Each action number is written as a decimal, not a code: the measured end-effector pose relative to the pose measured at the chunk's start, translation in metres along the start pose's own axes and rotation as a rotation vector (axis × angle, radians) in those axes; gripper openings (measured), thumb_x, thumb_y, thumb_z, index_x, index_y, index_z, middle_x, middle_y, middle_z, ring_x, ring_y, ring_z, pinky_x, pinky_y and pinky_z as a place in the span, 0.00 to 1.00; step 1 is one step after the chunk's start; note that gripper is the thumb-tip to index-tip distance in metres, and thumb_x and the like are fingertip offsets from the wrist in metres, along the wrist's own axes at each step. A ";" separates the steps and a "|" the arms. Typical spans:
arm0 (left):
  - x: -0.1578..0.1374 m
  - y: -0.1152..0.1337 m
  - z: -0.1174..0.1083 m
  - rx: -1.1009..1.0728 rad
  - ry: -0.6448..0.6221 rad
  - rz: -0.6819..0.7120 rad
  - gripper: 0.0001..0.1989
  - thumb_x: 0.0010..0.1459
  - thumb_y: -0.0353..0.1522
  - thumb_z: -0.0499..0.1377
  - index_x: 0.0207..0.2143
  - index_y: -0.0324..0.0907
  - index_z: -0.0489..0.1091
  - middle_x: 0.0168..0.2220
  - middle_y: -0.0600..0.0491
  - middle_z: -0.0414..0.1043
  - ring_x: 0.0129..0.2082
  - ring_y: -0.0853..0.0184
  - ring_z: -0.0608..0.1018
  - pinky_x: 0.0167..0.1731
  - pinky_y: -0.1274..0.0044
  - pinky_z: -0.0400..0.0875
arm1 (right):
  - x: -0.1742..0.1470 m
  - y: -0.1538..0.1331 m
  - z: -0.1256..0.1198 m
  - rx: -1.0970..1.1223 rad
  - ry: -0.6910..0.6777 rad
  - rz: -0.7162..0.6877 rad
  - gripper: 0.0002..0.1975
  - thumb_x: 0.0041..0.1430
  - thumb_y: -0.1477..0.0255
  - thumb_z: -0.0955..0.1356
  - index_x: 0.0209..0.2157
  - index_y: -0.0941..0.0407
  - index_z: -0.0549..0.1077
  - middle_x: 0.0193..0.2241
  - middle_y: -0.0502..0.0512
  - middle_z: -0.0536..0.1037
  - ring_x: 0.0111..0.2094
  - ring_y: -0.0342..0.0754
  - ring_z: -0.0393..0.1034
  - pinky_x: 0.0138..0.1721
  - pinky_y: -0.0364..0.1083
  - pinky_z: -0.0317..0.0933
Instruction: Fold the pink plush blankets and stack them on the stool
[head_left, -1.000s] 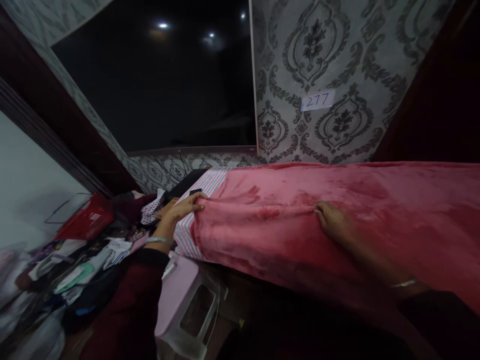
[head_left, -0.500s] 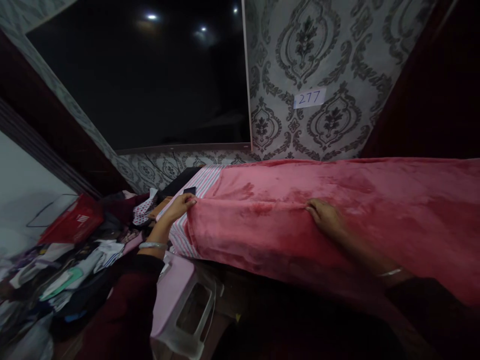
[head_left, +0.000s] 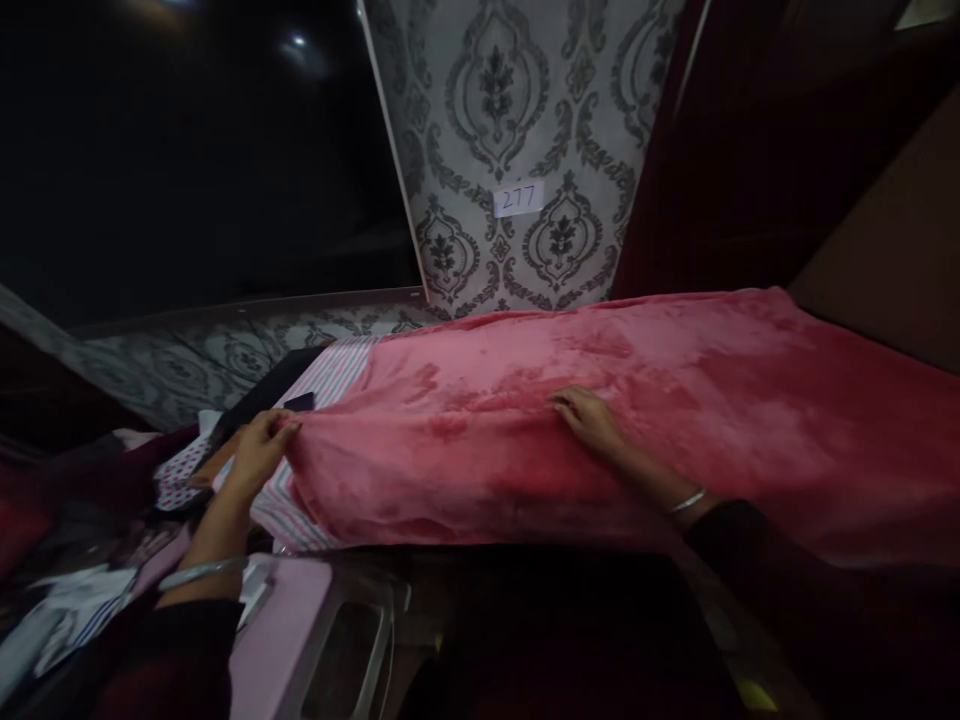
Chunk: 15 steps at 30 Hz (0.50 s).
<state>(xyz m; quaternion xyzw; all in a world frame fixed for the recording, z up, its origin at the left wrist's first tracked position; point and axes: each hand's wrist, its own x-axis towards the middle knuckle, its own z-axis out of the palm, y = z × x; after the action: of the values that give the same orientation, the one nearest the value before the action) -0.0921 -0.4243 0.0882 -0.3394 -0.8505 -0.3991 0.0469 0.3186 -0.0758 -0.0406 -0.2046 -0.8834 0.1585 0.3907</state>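
Note:
A pink plush blanket (head_left: 480, 365) lies spread over a long surface, its front edge hanging down. Under its left end shows a striped cloth (head_left: 339, 368). My left hand (head_left: 259, 452) pinches the blanket at its left edge, raising a low ridge there. My right hand (head_left: 591, 418) rests at the blanket's middle, fingers slightly bent and loosely apart, touching the plush without a visible grip. Just beyond my left fingers is a small dark flat object (head_left: 300, 402), lying on the striped cloth.
A pinkish plastic stool or box with a clear side (head_left: 289, 610) stands below the blanket's left front. Heaped clothes (head_left: 82, 605) lie at the left. Behind are a large dark screen (head_left: 202, 160) and patterned wallpaper with a paper label (head_left: 519, 198) reading 277.
My view has turned to the right. My left hand still pinches the blanket's edge. My right hand has loosened from the fold, and the ridge near it has flattened.

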 end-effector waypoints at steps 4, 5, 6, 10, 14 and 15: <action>-0.002 0.008 -0.001 -0.005 0.006 -0.053 0.15 0.38 0.42 0.58 0.30 0.44 0.68 0.34 0.52 0.72 0.41 0.58 0.75 0.51 0.67 0.70 | -0.032 0.033 -0.046 -0.093 0.020 0.130 0.11 0.63 0.71 0.63 0.38 0.54 0.78 0.38 0.58 0.81 0.41 0.54 0.75 0.45 0.53 0.70; -0.002 0.010 -0.001 -0.010 0.011 -0.075 0.15 0.38 0.41 0.58 0.30 0.44 0.68 0.33 0.52 0.72 0.41 0.58 0.75 0.50 0.67 0.71 | -0.040 0.041 -0.059 -0.124 0.009 0.169 0.11 0.63 0.71 0.63 0.37 0.54 0.78 0.37 0.58 0.81 0.39 0.54 0.75 0.44 0.52 0.70; -0.001 0.012 0.000 -0.016 0.014 -0.099 0.15 0.38 0.41 0.58 0.29 0.44 0.68 0.33 0.53 0.72 0.40 0.58 0.75 0.50 0.67 0.71 | -0.049 0.049 -0.071 -0.157 -0.007 0.205 0.10 0.62 0.71 0.64 0.37 0.54 0.78 0.37 0.58 0.81 0.39 0.53 0.75 0.43 0.51 0.69; 0.002 0.012 0.001 0.021 0.022 -0.158 0.16 0.36 0.43 0.59 0.29 0.45 0.69 0.31 0.53 0.72 0.39 0.56 0.76 0.50 0.65 0.70 | -0.073 0.070 -0.106 -0.247 -0.093 0.251 0.09 0.61 0.68 0.66 0.37 0.55 0.78 0.38 0.59 0.81 0.41 0.54 0.75 0.45 0.50 0.68; 0.008 0.007 0.000 0.104 0.002 -0.148 0.18 0.38 0.46 0.57 0.30 0.46 0.70 0.31 0.52 0.73 0.39 0.54 0.76 0.50 0.63 0.70 | -0.076 0.077 -0.110 -0.242 -0.155 0.245 0.10 0.59 0.68 0.69 0.41 0.55 0.79 0.40 0.59 0.81 0.44 0.55 0.75 0.48 0.52 0.67; 0.009 0.006 -0.001 0.125 -0.011 -0.140 0.18 0.38 0.47 0.56 0.30 0.46 0.70 0.31 0.51 0.74 0.38 0.53 0.77 0.49 0.62 0.71 | -0.074 0.078 -0.109 -0.241 -0.159 0.248 0.11 0.58 0.68 0.70 0.42 0.55 0.78 0.42 0.60 0.81 0.45 0.56 0.74 0.49 0.52 0.67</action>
<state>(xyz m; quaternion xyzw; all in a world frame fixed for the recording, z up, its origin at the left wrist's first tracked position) -0.0951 -0.4174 0.0960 -0.2777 -0.8956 -0.3458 0.0349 0.4646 -0.0309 -0.0511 -0.3441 -0.8920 0.1141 0.2699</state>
